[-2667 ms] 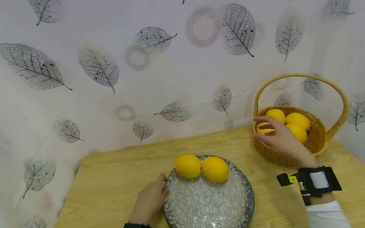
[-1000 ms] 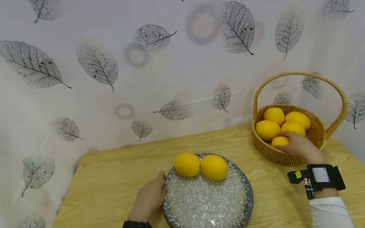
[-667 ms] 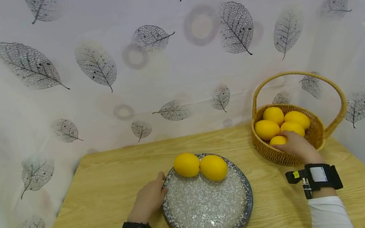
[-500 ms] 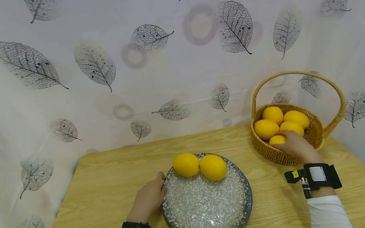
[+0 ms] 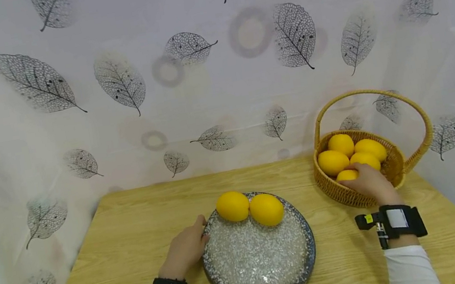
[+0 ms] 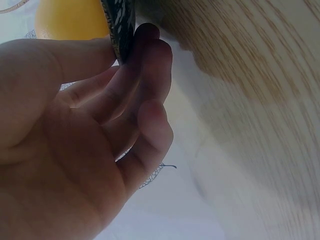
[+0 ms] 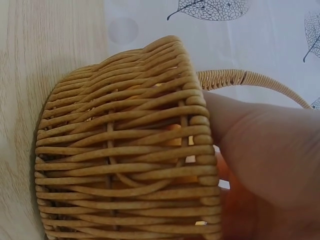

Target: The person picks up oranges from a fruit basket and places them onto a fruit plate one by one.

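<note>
On the table sits a round speckled grey plate (image 5: 260, 266) with a dark rim. Two yellow lemons, a left one (image 5: 232, 206) and a right one (image 5: 267, 209), lie on its far side. My left hand (image 5: 184, 250) pinches the plate's left rim (image 6: 120, 30), thumb above and fingertips beneath. My right hand (image 5: 370, 184) reaches into a wicker basket (image 5: 343, 195), thumb and fingers curled round the front lemon (image 5: 346, 175). Several other lemons (image 5: 333, 162) lie around it. In the right wrist view the basket wall (image 7: 125, 150) hides the fingertips and most of that lemon.
The basket's tall arched handle (image 5: 426, 143) rises over the lemons and leans right. A white curtain with a leaf print (image 5: 202, 96) hangs behind and beside the wooden table (image 5: 133, 226). Bare tabletop lies between plate and basket.
The right hand was above the basket's left lemon with fingers spread; it has moved right and nearer, onto the front lemon. Over the last second it barely moves. Left hand and plate stay put.
</note>
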The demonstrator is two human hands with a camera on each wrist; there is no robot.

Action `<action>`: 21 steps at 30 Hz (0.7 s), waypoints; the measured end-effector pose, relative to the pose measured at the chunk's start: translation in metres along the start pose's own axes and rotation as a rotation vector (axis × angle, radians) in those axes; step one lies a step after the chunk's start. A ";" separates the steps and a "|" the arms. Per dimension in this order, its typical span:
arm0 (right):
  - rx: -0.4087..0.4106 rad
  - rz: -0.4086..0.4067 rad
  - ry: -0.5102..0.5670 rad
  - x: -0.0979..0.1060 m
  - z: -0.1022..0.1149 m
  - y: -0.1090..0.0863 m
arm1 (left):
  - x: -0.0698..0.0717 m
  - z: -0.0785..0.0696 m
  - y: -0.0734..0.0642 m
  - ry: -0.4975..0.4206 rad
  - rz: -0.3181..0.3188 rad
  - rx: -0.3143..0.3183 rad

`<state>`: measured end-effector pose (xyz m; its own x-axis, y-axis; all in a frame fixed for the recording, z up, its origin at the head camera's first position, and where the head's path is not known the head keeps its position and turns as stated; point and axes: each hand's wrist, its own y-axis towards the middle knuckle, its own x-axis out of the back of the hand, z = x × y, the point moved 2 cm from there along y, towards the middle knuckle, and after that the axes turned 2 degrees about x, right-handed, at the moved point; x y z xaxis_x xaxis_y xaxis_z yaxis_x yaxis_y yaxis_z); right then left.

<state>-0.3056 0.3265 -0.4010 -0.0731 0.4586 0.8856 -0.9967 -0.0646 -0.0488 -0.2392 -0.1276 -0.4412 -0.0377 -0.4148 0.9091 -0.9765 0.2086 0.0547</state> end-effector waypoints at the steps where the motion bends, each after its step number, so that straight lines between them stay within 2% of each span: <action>1: 0.000 -0.003 0.001 0.000 0.000 0.000 | 0.000 0.000 0.000 0.002 -0.001 0.000; 7: -0.015 -0.037 -0.002 0.002 0.002 0.000 | -0.002 0.002 0.001 0.002 0.006 0.011; 14: -0.032 -0.090 -0.017 0.011 0.015 -0.006 | -0.001 0.001 0.000 -0.001 0.016 0.015; 21: 0.000 -0.172 0.007 0.025 0.030 -0.015 | 0.000 0.001 0.000 -0.001 0.015 0.015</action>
<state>-0.2910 0.3122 -0.3646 0.0985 0.4693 0.8775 -0.9945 0.0151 0.1036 -0.2397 -0.1283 -0.4415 -0.0529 -0.4126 0.9094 -0.9788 0.2020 0.0348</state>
